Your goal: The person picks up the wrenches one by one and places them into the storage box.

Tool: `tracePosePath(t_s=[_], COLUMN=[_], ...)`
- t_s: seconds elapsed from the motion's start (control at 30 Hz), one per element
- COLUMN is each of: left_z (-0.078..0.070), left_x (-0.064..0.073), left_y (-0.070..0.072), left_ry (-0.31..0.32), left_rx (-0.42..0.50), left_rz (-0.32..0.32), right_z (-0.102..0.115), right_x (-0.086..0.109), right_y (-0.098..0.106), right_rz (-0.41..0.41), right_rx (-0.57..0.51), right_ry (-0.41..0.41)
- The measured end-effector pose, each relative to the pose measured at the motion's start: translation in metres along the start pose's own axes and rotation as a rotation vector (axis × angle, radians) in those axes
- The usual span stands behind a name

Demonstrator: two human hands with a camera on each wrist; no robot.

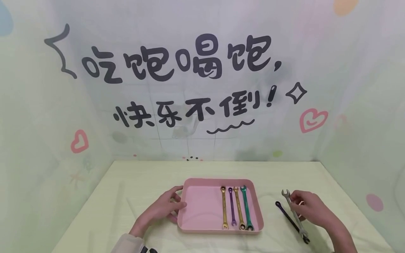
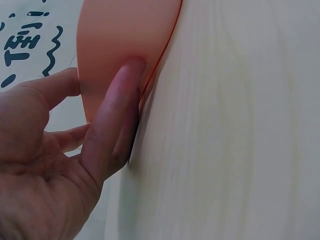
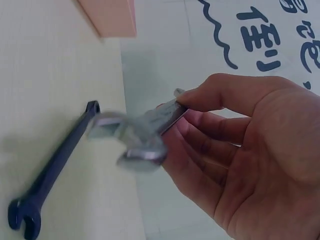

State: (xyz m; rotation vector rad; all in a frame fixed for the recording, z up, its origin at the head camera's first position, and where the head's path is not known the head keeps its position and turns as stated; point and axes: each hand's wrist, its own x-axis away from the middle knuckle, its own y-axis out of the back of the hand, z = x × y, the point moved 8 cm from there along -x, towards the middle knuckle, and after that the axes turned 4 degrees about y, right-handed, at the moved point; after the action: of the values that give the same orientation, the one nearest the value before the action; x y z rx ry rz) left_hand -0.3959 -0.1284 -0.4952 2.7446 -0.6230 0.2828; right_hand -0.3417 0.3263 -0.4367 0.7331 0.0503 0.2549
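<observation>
A pink tray point(image 1: 200, 207) lies on the table with several coloured combination wrenches side by side in its right half: two gold ones point(image 1: 224, 207), a purple one point(image 1: 232, 207) and a green one point(image 1: 246, 207). At its left side, my left hand point(image 1: 159, 207) grips the wall, thumb at the rim and fingers against the outside. To the right of the tray, my right hand point(image 1: 313, 209) pinches a silver combination wrench point(image 1: 286, 194) between thumb and fingers. Beneath it a dark purple wrench point(image 3: 55, 160) rests on the table, its open end toward the near side.
The pale wood-grain table point(image 1: 142, 172) is enclosed by light printed curtains point(image 1: 196, 147) at the back and both sides. Dark lettering and pink hearts mark them. Strips of table surface show behind the tray and between the tray and the dark wrench.
</observation>
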Motion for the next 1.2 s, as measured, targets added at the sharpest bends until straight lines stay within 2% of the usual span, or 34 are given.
tracePosePath(t_s=[0.23, 0.63, 0.87, 1.13, 1.2], left_z=[-0.001, 0.002, 0.003, 0.002, 0.002], left_x=[-0.001, -0.002, -0.001, -0.001, -0.001], left_y=[-0.001, -0.001, -0.001, -0.001, -0.001], left_ry=[-0.004, -0.002, 0.001, 0.004, 0.007], left_rx=[-0.008, -0.016, -0.020, -0.028, -0.024], left_rz=[-0.002, -0.002, -0.011, -0.016, -0.018], right_z=[0.018, 0.056, 0.078, 0.102, 0.109], right_x=[-0.010, -0.049, -0.068, -0.087, -0.089], right_y=[-0.015, -0.049, -0.075, -0.104, -0.112], right_rz=[-0.006, -0.084, -0.078, -0.184, -0.200], right_rx=[-0.126, -0.138, -0.227, -0.288, -0.269], right_ry=[0.016, 0.043, 0.071, 0.019, 0.027])
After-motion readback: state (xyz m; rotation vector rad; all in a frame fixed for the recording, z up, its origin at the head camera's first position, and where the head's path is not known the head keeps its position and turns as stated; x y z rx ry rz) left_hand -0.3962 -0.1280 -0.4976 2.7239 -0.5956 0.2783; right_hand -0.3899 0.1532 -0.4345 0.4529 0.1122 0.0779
